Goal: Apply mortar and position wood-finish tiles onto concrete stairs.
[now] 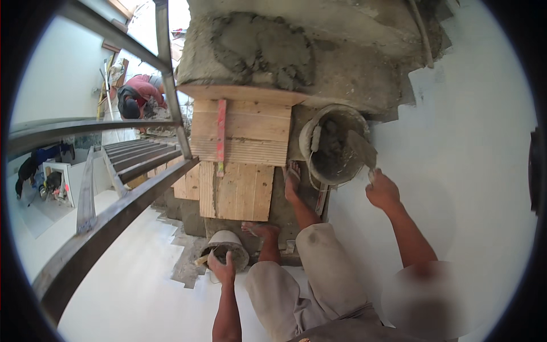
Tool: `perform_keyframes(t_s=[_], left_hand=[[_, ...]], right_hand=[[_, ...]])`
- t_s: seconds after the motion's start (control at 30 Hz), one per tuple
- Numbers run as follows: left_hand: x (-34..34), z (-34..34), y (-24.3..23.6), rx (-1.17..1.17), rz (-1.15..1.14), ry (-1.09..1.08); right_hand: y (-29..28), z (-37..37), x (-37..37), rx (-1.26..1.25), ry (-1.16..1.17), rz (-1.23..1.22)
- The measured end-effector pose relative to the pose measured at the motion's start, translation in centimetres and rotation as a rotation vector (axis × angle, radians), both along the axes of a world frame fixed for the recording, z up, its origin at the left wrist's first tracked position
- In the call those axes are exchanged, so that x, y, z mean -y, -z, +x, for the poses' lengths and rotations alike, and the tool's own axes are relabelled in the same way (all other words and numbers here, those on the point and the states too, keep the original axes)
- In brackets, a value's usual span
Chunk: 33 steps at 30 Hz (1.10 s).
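My right hand [383,191] is closed round the handle of a trowel [363,150]. The trowel's grey-coated blade leans over the right rim of a large bucket [347,174]. Dark wet mortar [331,139] lies inside the bucket and clings to its wall. Down by my foot, my left hand [222,269] is at the mouth of a smaller pale bucket [235,237], thumb and fingers apart. A short wooden handle [201,260] juts out beside those fingers; the small bucket's contents are mostly hidden by the hand.
Wood-look tiles [245,191] cover the steps before me, with a red level [221,137] across them. Spread mortar [262,51] lies on the step above. A metal railing [114,228] runs along the left. Below it, a person in red [142,91] bends over; another person [40,162] is farther left.
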<state>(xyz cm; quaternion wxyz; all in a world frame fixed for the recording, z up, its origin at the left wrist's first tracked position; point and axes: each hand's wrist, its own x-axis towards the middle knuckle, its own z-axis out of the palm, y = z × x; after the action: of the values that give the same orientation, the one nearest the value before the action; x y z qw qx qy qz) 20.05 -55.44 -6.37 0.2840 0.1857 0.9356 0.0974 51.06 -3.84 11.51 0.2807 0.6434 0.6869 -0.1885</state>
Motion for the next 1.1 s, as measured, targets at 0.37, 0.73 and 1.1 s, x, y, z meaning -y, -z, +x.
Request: perform_keyframes(t_s=[0.37,0.73,1.1], left_hand=[[-47.9,9.1,0.0,0.681,0.384,0.275],[-44.9,11.7,9.6,0.918,0.441,0.029],[-41.1,13.7,8.5,0.527,0.550,0.050]], right_hand=[[13.0,-8.9,-8.2,0.225,-0.805,0.152],[14.5,-2.3,-15.6,-0.089,-0.480,-0.176],[9.9,-0.9,-9.8,-0.032,-0.381,-0.369]])
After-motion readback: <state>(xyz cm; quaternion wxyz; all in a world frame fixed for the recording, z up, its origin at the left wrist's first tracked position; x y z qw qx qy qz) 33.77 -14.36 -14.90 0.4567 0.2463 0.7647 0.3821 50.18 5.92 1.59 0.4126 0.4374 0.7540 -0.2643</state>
